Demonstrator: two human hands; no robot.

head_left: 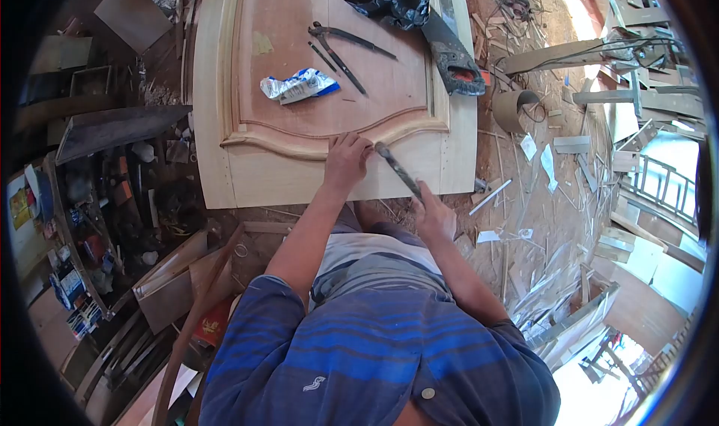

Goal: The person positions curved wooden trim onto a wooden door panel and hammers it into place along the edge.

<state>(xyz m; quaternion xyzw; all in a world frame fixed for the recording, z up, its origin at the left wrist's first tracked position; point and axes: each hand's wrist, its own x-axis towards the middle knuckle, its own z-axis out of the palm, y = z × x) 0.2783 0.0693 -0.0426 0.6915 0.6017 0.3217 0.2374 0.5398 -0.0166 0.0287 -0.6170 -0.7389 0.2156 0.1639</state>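
Observation:
A wooden door panel with a curved raised moulding lies flat in front of me. My left hand rests on the moulding near its middle, with its fingers pinched together; whatever is between them is too small or hidden to make out. In my right hand is a hammer, gripped by the handle. The hammer's head is just right of my left fingertips, over the moulding. Farther up the panel lie a pair of pincers, a thin dark pencil-like stick and a crumpled blue-and-white packet.
A handsaw lies across the panel's right edge, beside a black plastic bag. Wood offcuts and shavings cover the ground to the right, with a curled brown strip. Cluttered shelving and boards stand on the left.

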